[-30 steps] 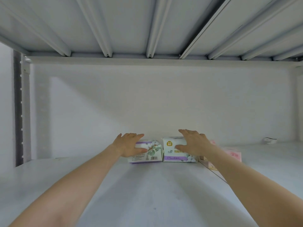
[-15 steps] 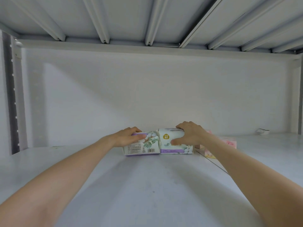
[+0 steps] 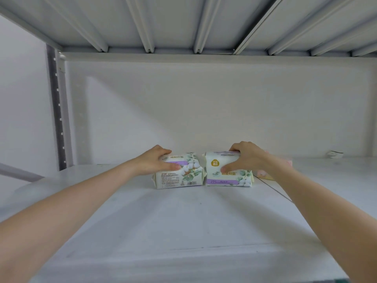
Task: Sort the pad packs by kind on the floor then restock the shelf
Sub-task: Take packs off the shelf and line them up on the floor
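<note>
Two hands reach to the centre of the frame on the white shelf (image 3: 183, 221). The left hand (image 3: 155, 162) grasps the barcode-face pad pack (image 3: 179, 175), with its fingers curled over the top edge and its thumb pressed on the front. The right hand (image 3: 246, 157) grasps the yellow-badge pad pack (image 3: 228, 176) the same way, thumb across the printed face. Both packs stand on the shelf surface, just beside each other. A pink pack (image 3: 263, 174) lies behind the right forearm, mostly hidden. A small white item (image 3: 335, 154), too small to identify, sits at far right by the back wall. A perforated upright post (image 3: 59, 111) stands at left of frame.
</note>
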